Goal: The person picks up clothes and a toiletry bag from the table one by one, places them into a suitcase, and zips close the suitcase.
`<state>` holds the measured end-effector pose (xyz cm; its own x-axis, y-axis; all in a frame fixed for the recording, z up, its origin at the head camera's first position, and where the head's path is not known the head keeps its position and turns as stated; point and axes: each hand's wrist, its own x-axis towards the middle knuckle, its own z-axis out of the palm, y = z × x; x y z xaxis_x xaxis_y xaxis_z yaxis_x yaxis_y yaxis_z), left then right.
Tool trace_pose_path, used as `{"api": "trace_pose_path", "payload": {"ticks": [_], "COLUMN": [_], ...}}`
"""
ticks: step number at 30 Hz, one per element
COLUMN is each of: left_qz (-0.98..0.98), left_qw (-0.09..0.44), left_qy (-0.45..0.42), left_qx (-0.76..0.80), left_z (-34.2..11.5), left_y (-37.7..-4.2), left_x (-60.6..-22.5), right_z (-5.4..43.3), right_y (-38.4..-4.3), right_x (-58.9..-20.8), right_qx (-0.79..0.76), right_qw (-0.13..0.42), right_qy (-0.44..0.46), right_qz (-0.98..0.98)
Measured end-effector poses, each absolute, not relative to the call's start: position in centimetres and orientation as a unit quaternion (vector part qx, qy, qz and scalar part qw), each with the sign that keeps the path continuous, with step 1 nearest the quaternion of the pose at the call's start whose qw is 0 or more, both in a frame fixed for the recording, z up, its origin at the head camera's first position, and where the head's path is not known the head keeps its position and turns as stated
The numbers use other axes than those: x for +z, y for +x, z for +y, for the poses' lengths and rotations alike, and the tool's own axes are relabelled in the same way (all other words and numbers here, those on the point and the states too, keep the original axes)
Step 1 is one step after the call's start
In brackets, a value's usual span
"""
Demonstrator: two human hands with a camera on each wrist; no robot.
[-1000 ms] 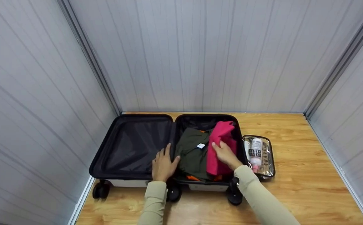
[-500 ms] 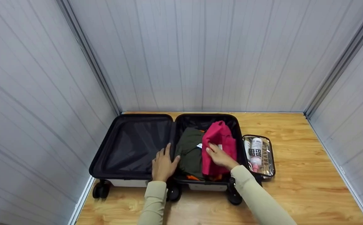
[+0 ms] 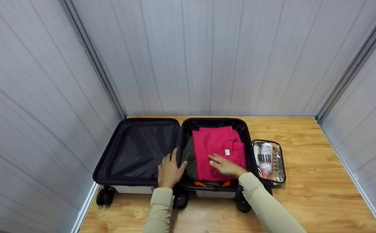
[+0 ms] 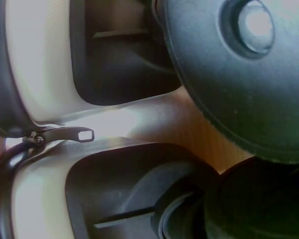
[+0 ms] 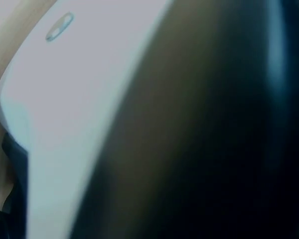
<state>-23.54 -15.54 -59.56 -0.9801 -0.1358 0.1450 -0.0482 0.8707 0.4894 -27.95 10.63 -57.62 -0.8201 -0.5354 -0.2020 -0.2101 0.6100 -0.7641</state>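
Note:
A pink folded garment (image 3: 212, 142) with a small white label lies flat in the right half of the suitcase (image 3: 188, 121). It covers most of a dark green garment (image 3: 189, 163), whose left edge shows. Bits of orange cloth (image 3: 200, 184) peek out at the near edge. Over the pink garment is my right hand (image 3: 225, 165), fingers extended and gripping nothing; whether it touches the cloth I cannot tell. My left hand (image 3: 169, 171) rests with spread fingers by the suitcase's middle seam. Neither hand shows in the wrist views.
The left suitcase half (image 3: 139, 149) shows a dark lining. Right of the case stands a clear travel pouch (image 3: 277, 161) with bottles. Black wheels (image 3: 105, 196) stick out at the front; the left wrist view shows a zipper pull (image 4: 67, 134). A grey wall (image 3: 194, 58) rises behind.
The pink garment has unfolded leftward over the dark green one and now lies flat. My right hand has let go of its edge and straightened its fingers. The left hand has stayed put.

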Motion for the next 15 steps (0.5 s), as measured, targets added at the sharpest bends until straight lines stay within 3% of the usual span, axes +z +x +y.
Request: {"api": "trace_pose_path", "payload": {"ticks": [15], "left_qz": [-0.964], "left_qw": [0.081], "left_qy": [0.061], "left_qx": [-0.246], "left_z": [-15.4], "left_y": [-23.8], "left_x": [-59.6], "right_z": [11.7], "right_y": [-27.7], "right_x": [-57.7], "right_qx": [-0.342], "right_qw": [0.245], "right_qy": [-0.278], "right_qz": [0.864]}}
